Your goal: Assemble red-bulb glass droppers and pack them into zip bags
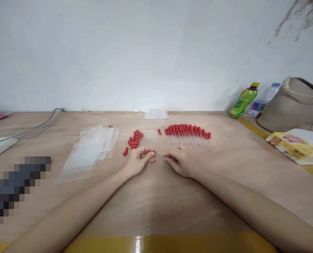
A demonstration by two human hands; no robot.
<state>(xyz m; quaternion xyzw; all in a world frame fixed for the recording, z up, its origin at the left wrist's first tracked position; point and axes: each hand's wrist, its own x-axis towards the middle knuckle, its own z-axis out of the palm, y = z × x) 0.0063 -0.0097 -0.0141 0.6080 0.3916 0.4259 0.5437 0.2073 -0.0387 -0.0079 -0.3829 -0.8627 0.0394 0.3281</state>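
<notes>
Between finger and thumb, my left hand is closed on a red rubber bulb. A thin clear glass tube runs from the bulb's mouth to my right hand, whose fingertips pinch its other end. Just behind my left hand lie a small heap of loose red bulbs and a row of bare glass tubes. Beyond my right hand, droppers with red bulbs lie side by side in a fanned row. One single dropper lies a little left of them.
Clear zip bags overlap at the left, near a grey cable. Another clear bag lies by the wall. At the right are a green bottle, a clear bottle, a beige bag and a yellow-white packet.
</notes>
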